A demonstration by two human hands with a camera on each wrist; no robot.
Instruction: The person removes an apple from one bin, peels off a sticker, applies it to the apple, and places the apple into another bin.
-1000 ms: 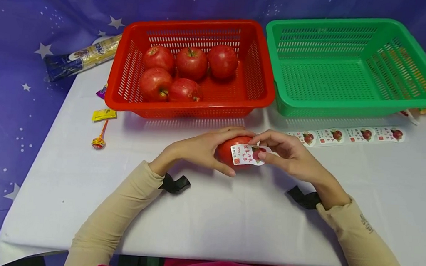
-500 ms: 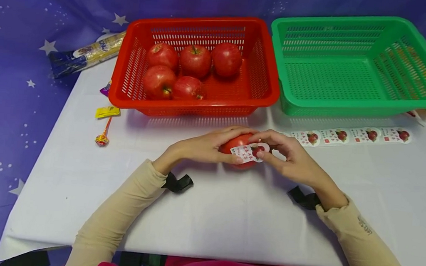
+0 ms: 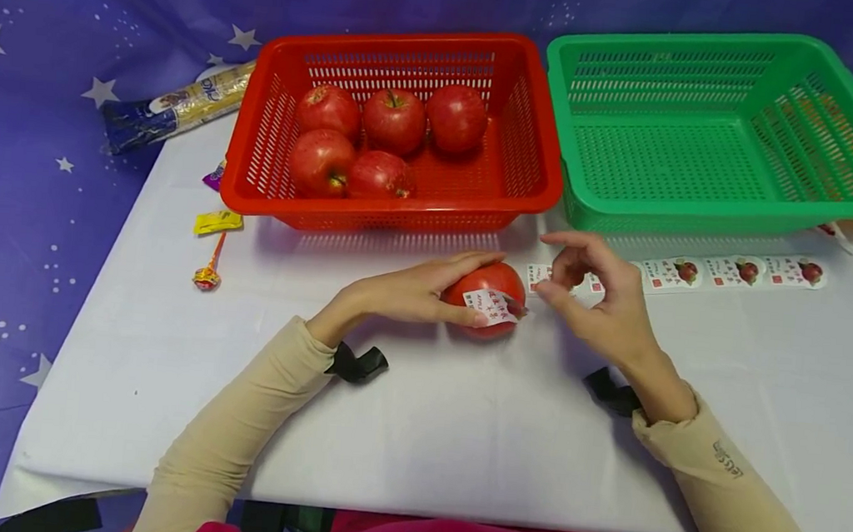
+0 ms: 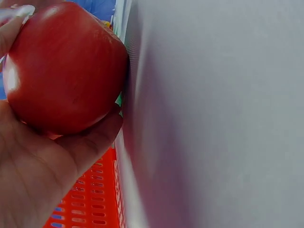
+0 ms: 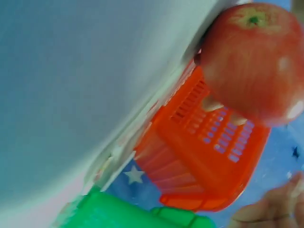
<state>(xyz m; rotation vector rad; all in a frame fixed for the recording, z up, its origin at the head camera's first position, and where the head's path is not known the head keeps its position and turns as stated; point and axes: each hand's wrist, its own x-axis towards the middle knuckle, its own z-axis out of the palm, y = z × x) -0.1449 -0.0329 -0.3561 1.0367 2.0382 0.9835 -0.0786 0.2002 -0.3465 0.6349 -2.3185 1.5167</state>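
My left hand [image 3: 424, 293] grips a red apple [image 3: 487, 286] resting on the white table [image 3: 413, 432], fingers over its top and thumb underneath. A white printed sticker [image 3: 493, 306] is stuck on the apple's front. The left wrist view shows the same apple [image 4: 61, 71] cradled in my palm [image 4: 38, 180]. To the apple's right, my right hand [image 3: 585, 293] hovers with loosely curled fingers and holds nothing. It is above the left end of a sticker strip [image 3: 727, 269]. The apple [image 5: 256, 57] is also in the right wrist view, stem end up.
A red basket [image 3: 393, 215] with several apples [image 3: 385, 121] stands behind my hands. An empty green basket [image 3: 701, 214] is to its right. A lollipop [image 3: 205, 275], a yellow wrapper [image 3: 217, 222] and a long packet [image 3: 176, 104] lie at the left. Starry blue cloth surrounds the table.
My right hand pressed the sticker onto the apple, let go and drew back to the right. The left hand kept hold of the apple.
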